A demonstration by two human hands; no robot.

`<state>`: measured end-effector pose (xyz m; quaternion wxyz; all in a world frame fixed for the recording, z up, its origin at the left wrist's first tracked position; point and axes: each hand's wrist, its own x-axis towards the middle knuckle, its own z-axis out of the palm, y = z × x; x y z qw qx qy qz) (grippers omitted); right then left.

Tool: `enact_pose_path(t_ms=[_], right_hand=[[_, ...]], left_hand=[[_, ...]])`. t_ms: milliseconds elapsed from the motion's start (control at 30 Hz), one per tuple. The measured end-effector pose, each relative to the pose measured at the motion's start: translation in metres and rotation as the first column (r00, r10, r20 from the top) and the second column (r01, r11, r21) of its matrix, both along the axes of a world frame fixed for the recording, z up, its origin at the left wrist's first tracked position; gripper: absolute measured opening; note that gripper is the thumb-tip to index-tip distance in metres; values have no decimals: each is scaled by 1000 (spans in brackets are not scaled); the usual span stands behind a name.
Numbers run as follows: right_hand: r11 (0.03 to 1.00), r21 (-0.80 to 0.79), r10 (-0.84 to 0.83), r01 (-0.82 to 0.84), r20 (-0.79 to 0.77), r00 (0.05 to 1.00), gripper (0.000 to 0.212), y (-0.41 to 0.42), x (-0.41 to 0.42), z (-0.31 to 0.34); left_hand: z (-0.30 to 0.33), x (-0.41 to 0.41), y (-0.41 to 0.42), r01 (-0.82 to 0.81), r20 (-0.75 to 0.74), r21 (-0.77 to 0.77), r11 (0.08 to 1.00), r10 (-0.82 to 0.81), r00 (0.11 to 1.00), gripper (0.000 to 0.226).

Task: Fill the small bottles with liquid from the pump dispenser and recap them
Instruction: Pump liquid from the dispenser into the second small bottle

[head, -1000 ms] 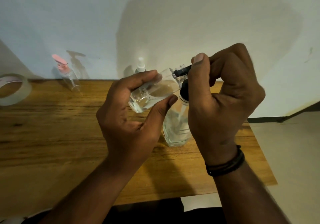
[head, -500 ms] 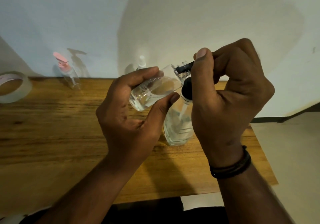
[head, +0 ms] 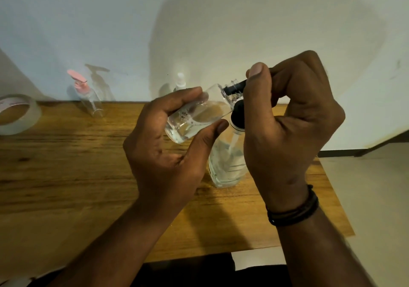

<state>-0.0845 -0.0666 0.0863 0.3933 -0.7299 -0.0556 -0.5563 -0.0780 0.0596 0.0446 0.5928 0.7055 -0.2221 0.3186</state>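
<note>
My left hand grips a small clear bottle, tilted with its open neck up to the right and some liquid with bubbles inside. The black nozzle of the pump dispenser sits in that neck. The dispenser is a clear bottle with a black pump head, standing on the wooden table. My right hand is curled over the pump head, thumb on top of the nozzle. Another small clear bottle with a pink pump cap stands at the back left. A small white-capped spray bottle peeks out behind my left hand.
A roll of clear tape lies at the table's far left. The white wall runs right behind the table. The table's right edge drops to a pale floor. A black wristband is on my right wrist.
Both hands and the bottle stay in nearly the same place; my right hand has shifted slightly on the pump head. Bubbles now show in the small bottle's liquid.
</note>
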Motion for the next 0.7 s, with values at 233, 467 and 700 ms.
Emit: enact_pose_path(t_ms=[233, 467, 700], right_hand=[[1000, 21, -4, 4, -15, 1000, 34, 0, 2, -5], [1000, 12, -21, 22, -43, 999, 34, -1, 1, -2], [1000, 13, -1, 2, -38, 999, 32, -1, -1, 3]], left_hand=[[-1, 0, 1, 0, -18, 1, 1000, 0, 1000, 44], [0, 0, 1, -5, -31, 8, 1000, 5, 1000, 44], [0, 0, 1, 17, -12, -7, 1000, -17, 1000, 44]])
